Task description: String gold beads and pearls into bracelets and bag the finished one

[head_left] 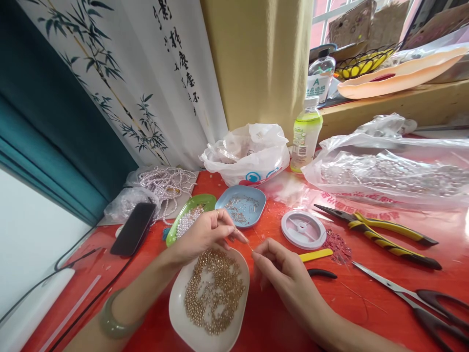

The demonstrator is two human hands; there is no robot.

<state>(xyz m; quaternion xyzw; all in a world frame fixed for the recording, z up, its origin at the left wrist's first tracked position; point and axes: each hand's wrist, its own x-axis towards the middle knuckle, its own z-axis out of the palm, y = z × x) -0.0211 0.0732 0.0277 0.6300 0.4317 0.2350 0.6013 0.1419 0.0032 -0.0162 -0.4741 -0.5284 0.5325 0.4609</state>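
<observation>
My left hand (205, 233) hovers over the far rim of a white dish (179, 303) filled with small gold beads (214, 293). Its fingers are pinched on something tiny I cannot make out. My right hand (280, 271) is right beside it, thumb and forefinger pinched on a thin pin or wire end (250, 247) that points at the left fingertips. The two hands' fingertips almost meet above the dish. A green bangle (112, 320) sits on my left wrist.
A green dish of pearls (205, 200), a blue dish of metal pins (256, 215), a thread spool (303, 229), yellow pliers (388, 234), scissors (414, 298), a phone (134, 227), a bottle (306, 134) and plastic bags (249, 151) lie on the red table (278, 322).
</observation>
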